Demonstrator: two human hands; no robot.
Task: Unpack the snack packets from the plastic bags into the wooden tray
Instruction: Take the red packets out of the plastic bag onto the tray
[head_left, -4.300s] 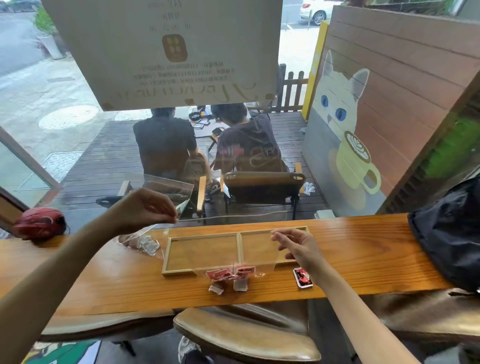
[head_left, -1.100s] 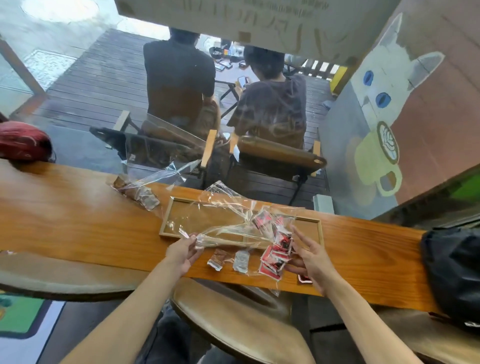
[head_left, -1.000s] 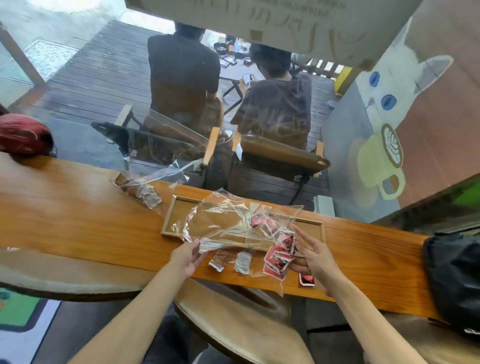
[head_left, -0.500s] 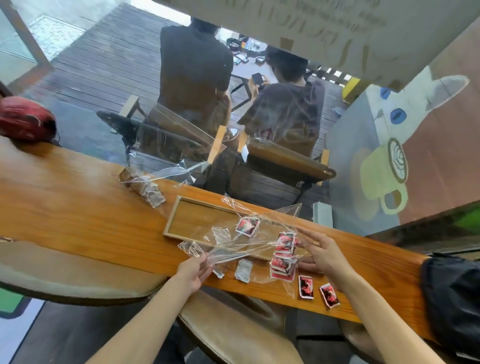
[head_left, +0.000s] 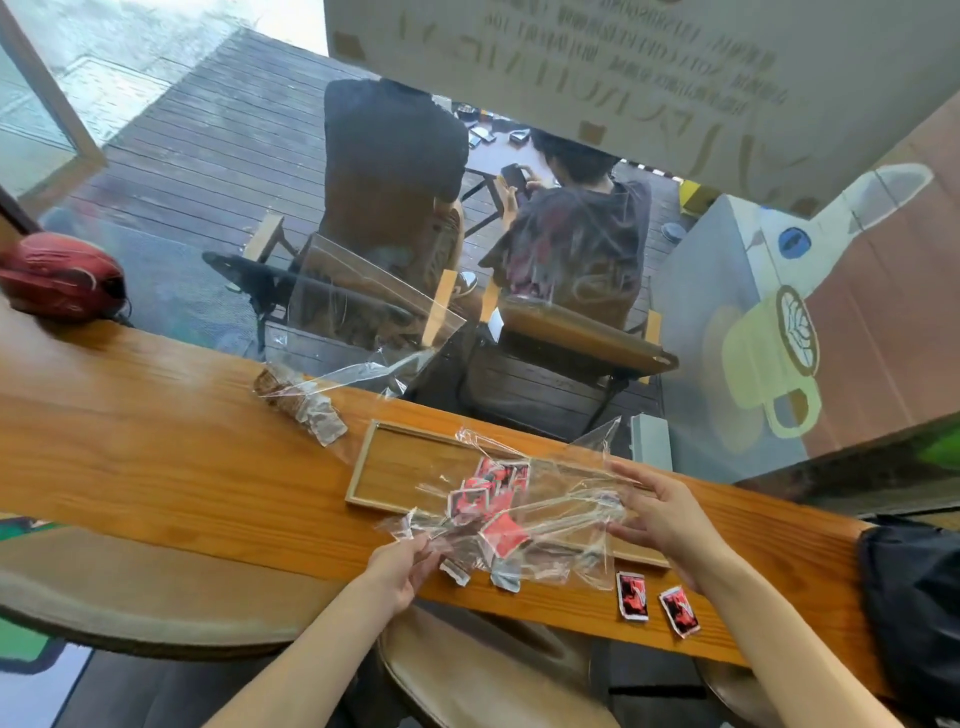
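A clear plastic bag (head_left: 561, 499) lies stretched over the wooden tray (head_left: 395, 462) on the counter. My left hand (head_left: 402, 564) pinches the bag's near left corner. My right hand (head_left: 660, 512) has straight fingers spread at the bag's right end. Several red snack packets (head_left: 488, 499) lie bunched under the plastic, over the tray's middle and front rim. Two red packets (head_left: 657, 605) sit loose on the counter right of the bag. Two pale packets (head_left: 480, 571) lie by the front edge. A second clear bag (head_left: 363, 332) with brown packets (head_left: 306, 408) stands behind the tray's left end.
The wooden counter (head_left: 156, 457) runs left to right against a window. A red helmet (head_left: 62, 280) sits at its far left, a black bag (head_left: 914, 603) at its far right. Padded stools (head_left: 467, 675) stand below the front edge. Two people sit outside.
The bag was first picked up and laid across the tray. In the last second the packets slid left inside it, two red ones dropped onto the counter, and my right hand moved to the bag's right end.
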